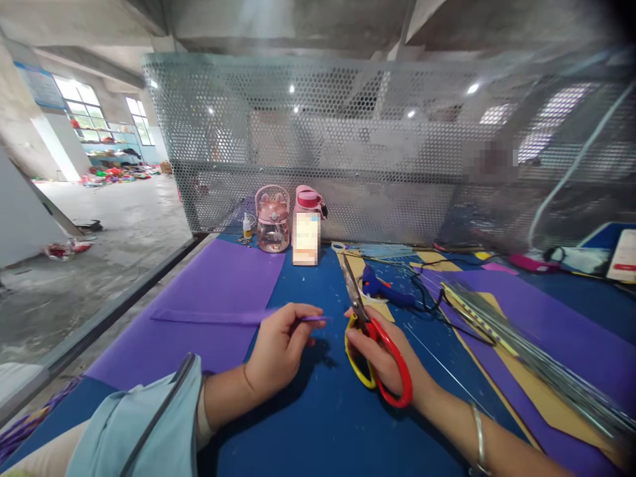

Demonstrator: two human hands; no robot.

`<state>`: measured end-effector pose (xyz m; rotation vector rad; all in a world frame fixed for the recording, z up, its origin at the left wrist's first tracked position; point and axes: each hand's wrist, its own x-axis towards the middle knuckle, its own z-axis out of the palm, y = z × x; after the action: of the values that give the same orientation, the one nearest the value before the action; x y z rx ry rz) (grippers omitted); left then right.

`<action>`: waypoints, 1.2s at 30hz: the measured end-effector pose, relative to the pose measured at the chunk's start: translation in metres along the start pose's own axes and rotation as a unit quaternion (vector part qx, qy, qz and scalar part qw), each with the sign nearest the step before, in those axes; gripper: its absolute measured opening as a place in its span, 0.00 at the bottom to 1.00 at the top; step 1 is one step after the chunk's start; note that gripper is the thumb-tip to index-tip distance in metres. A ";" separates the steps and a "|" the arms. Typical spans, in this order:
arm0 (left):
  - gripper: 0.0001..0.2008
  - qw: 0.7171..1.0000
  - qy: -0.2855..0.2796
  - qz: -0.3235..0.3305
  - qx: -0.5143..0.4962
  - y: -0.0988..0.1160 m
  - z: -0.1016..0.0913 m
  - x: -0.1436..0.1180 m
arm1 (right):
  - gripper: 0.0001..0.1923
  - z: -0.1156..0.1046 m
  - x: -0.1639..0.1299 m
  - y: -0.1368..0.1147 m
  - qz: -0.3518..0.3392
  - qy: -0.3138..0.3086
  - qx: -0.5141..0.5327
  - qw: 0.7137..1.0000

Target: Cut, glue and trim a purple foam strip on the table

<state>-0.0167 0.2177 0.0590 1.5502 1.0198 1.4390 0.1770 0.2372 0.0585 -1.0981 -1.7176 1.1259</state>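
Between the thumb and fingers of my left hand (281,344) is a narrow purple strip (209,317), its short end poking out to the right. The strip's long part stretches left above a purple sheet (233,278) on the blue table. My right hand (385,348) holds scissors (358,298) with one yellow and one red handle loop. Their blades point up and away from me, and look closed. A small gap separates the scissors from the strip's end.
A blue glue gun (385,288) with a black cord lies beyond my right hand. Bundled metal wires (536,358) rest on yellow and purple sheets at right. A pink-lidded bottle (273,225) and a phone (305,238) stand before a perforated metal screen (322,146).
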 end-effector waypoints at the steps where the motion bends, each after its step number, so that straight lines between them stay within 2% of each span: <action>1: 0.05 0.996 -0.004 0.090 0.015 0.007 -0.004 0.000 | 0.13 0.000 0.000 0.002 0.004 0.001 -0.009 1.000; 2: 0.05 0.986 -0.007 0.168 0.019 0.015 -0.007 -0.001 | 0.14 0.001 0.000 0.003 0.013 0.002 -0.010 1.000; 3: 0.06 0.975 -0.005 0.220 0.010 0.021 -0.008 -0.003 | 0.15 0.002 0.001 0.005 0.024 0.005 -0.002 1.000; 4: 0.06 0.972 0.003 0.237 -0.009 0.026 -0.006 -0.006 | 0.16 0.003 0.002 0.007 0.034 0.008 0.008 0.999; 5: 0.04 0.976 0.016 0.213 -0.034 0.029 -0.003 -0.010 | 0.16 0.003 0.003 0.009 0.041 0.008 0.015 0.999; 6: 0.03 0.987 0.028 0.144 -0.061 0.029 0.002 -0.014 | 0.16 0.003 0.004 0.010 0.045 0.007 0.017 0.999; 7: 0.04 0.995 0.042 0.040 -0.086 0.026 0.007 -0.017 | 0.15 0.002 0.006 0.010 0.044 0.003 0.014 0.999; 8: 0.07 0.990 0.043 -0.084 -0.108 0.021 0.012 -0.019 | 0.15 0.000 0.007 0.011 0.044 -0.003 0.010 0.999; 9: 0.10 0.972 0.043 -0.194 -0.126 0.014 0.016 -0.021 | 0.15 -0.002 0.008 0.011 0.049 -0.011 0.009 0.999; 10: 0.11 0.952 0.036 -0.273 -0.137 0.007 0.019 -0.020 | 0.17 -0.004 0.009 0.010 0.060 -0.023 0.015 0.998; 11: 0.13 0.938 0.022 -0.314 -0.145 0.001 0.020 -0.019 | 0.19 -0.006 0.009 0.010 0.075 -0.036 0.027 0.996; 12: 0.14 0.933 0.010 -0.327 -0.148 -0.004 0.020 -0.016 | 0.22 -0.008 0.009 0.008 0.090 -0.049 0.039 0.994; 14: 0.16 0.941 -0.009 -0.305 -0.146 -0.011 0.016 -0.010 | 0.26 -0.013 0.008 0.004 0.099 -0.071 0.051 0.991; 17: 0.19 0.948 -0.016 -0.284 -0.139 -0.013 0.010 -0.006 | 0.28 -0.017 0.004 -0.006 0.039 -0.084 0.011 0.996; 20: 0.21 0.949 -0.031 -0.284 -0.135 -0.012 0.009 -0.009 | 0.26 -0.019 -0.001 -0.016 -0.005 -0.088 -0.051 0.995; 24: 0.21 0.949 -0.017 -0.289 -0.127 -0.011 0.011 -0.011 | 0.21 -0.022 -0.009 -0.026 -0.006 -0.115 -0.151 0.982; 26: 0.21 0.948 -0.026 -0.294 -0.122 -0.010 0.011 -0.010 | 0.21 -0.023 -0.011 -0.027 -0.004 -0.125 -0.180 0.976; 28: 0.20 0.947 -0.039 -0.296 -0.120 -0.010 0.011 -0.009 | 0.22 -0.022 -0.012 -0.025 0.008 -0.112 -0.183 0.977; 31: 0.20 0.947 -0.052 -0.294 -0.118 -0.010 0.011 -0.009 | 0.23 -0.017 -0.011 -0.015 0.013 -0.059 -0.164 0.985; 34: 0.20 0.947 -0.065 -0.292 -0.119 -0.010 0.010 -0.010 | 0.19 -0.015 -0.009 -0.004 -0.002 0.005 -0.145 0.989; 36: 0.20 0.947 -0.071 -0.289 -0.119 -0.009 0.010 -0.010 | 0.13 -0.019 -0.009 0.000 0.014 0.008 -0.183 0.983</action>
<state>-0.0078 0.2121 0.0460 1.0422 1.0559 0.9797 0.1970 0.2339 0.0630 -1.3514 -1.9505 0.8333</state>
